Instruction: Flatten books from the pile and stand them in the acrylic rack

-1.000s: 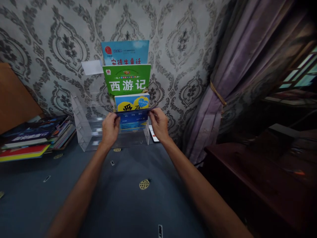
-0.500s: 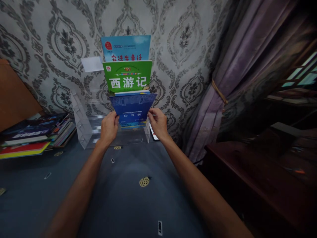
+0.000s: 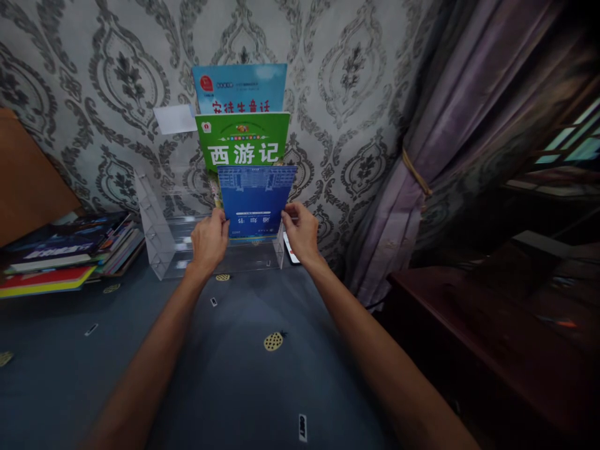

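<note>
Between my two hands stands a dark blue booklet [image 3: 255,197], its printing upside down to me. My left hand [image 3: 210,237] pinches its lower left edge, and my right hand [image 3: 300,231] pinches the lower right edge. The booklet is in the front of a clear plastic tiered rack [image 3: 154,231], leaning back. Behind it rises a green book [image 3: 244,134] with white characters, and behind that a light blue book [image 3: 239,84] with red characters. My hands and the booklet hide part of the rack.
Left of the rack lies a stack of books [image 3: 75,250] beside a brown board [image 3: 32,181]. A phone [image 3: 291,250] lies partly behind my right hand. A white card [image 3: 174,119] sticks out near the green book. At right are a purple curtain [image 3: 389,231] and a dark red table [image 3: 469,319].
The blue booklet has tipped from leaning toward me to standing more upright, so its cover shows more fully. It now hides the book edge that showed behind it.
</note>
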Tool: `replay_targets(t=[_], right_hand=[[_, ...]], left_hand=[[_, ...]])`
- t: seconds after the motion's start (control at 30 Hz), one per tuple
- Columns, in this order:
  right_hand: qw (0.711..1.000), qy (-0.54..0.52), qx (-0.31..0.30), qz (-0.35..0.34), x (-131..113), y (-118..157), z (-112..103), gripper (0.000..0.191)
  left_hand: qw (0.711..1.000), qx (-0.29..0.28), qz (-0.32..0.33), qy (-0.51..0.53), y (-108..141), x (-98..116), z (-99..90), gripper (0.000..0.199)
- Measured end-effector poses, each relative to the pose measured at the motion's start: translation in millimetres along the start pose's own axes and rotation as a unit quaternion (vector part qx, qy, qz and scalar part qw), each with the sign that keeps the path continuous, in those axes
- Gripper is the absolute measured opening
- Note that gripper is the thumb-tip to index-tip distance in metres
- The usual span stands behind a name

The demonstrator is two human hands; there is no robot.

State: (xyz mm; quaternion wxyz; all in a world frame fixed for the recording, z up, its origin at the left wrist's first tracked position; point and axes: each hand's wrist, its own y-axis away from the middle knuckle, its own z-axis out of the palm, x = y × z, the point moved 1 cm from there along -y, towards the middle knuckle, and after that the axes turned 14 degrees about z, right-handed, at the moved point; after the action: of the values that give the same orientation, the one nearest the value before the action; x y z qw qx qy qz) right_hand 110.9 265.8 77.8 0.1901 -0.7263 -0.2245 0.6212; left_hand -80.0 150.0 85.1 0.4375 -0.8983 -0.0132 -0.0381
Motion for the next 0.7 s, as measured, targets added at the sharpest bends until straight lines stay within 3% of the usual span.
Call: replay_targets(t=[0.17, 0.33, 0.53, 0.7], right_hand=[[1.0, 0.014, 0.0, 0.013, 4.8, -1.3, -0.6, 0.011], [1.0, 0.017, -0.009, 0.013, 5.7, -1.4, -1.0, 0.012], [0.998, 0.057, 0.003, 0.018, 5.1, -0.9, -2.4, 0.012], [0.997, 0.071, -0.009, 0.03, 5.7, -0.9, -3.8, 0.011]], left_hand=[[0.999, -0.029, -0.029, -0.003, -1.6, 5.8, -3.4, 0.012], [1.0, 0.012, -0.024, 0.002, -1.7, 7.2, -4.3, 0.015], [0.998, 0.046, -0.013, 0.048, -3.1, 8.8, -6.3, 0.053], [0.998, 0.041, -0.018, 0.041, -4.4, 12.8, -10.8, 0.066]])
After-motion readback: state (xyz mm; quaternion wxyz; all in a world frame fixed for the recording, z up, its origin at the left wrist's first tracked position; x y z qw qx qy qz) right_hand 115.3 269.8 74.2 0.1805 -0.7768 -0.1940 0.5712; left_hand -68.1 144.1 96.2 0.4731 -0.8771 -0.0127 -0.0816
